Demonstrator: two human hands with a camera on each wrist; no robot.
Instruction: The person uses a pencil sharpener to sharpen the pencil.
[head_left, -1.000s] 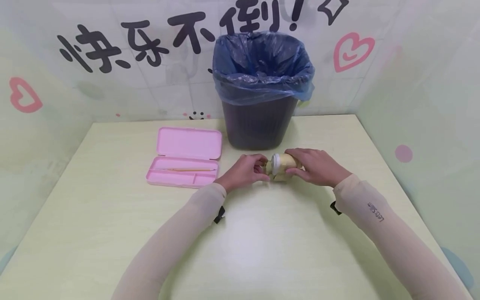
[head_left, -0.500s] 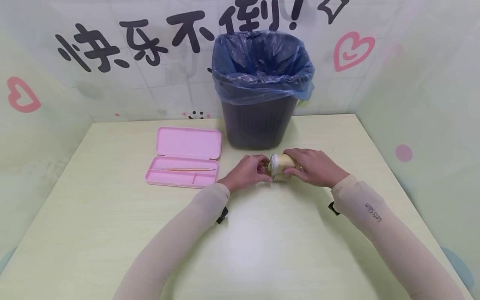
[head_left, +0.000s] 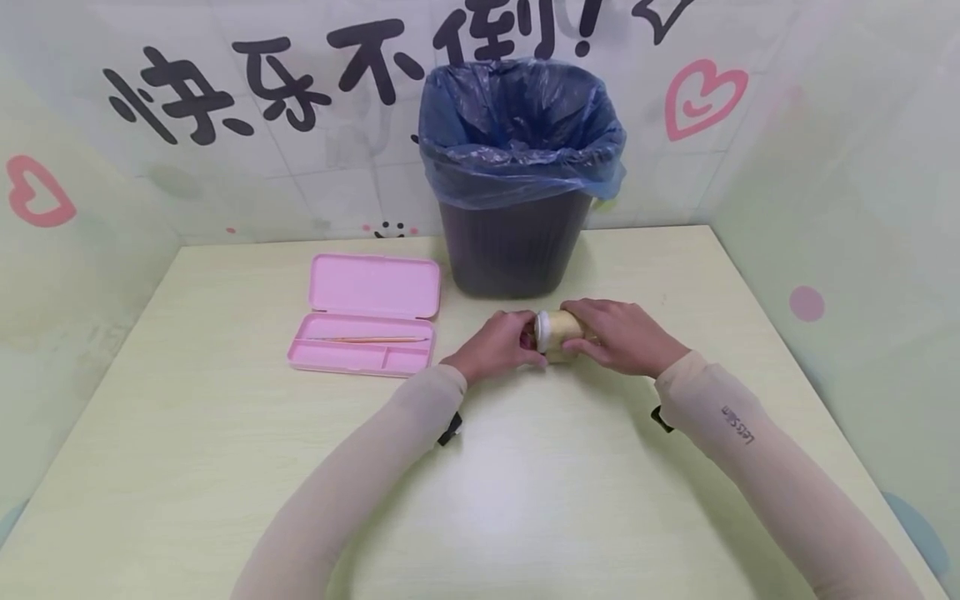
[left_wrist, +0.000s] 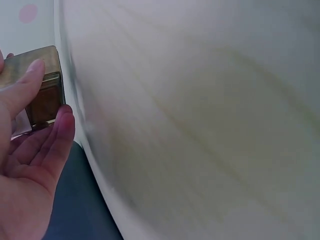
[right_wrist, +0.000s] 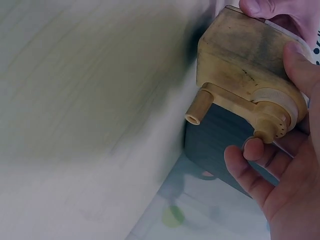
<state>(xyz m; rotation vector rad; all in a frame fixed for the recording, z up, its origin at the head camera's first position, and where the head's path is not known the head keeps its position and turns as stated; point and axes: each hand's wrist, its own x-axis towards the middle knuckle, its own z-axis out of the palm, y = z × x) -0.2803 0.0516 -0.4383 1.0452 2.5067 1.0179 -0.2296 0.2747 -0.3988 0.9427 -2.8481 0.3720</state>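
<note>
A yellow hand-crank pencil sharpener (head_left: 558, 332) with a pale rim at its left end lies between both hands, just in front of the bin. My right hand (head_left: 630, 336) grips its body from the right. In the right wrist view the crank handle (right_wrist: 199, 107) sticks out from its end, near the curled fingers. My left hand (head_left: 495, 345) holds the other end, thumb on one face and fingers on the opposite side. A dark brown end panel (left_wrist: 46, 104) shows between them in the left wrist view. The fingers hide part of the sharpener.
On the left lies an open pink pencil case (head_left: 348, 357) with a pencil (head_left: 375, 339) inside. A dark bin (head_left: 513, 250) with a blue bag (head_left: 517, 179) stands at the back against the wall. Walls close the table (head_left: 480, 500) at the back and sides.
A yellowish part that stood out from the sharpener's left end has gone in towards the body. My left hand moved slightly right with it; the right hand and sharpener shifted slightly left.
</note>
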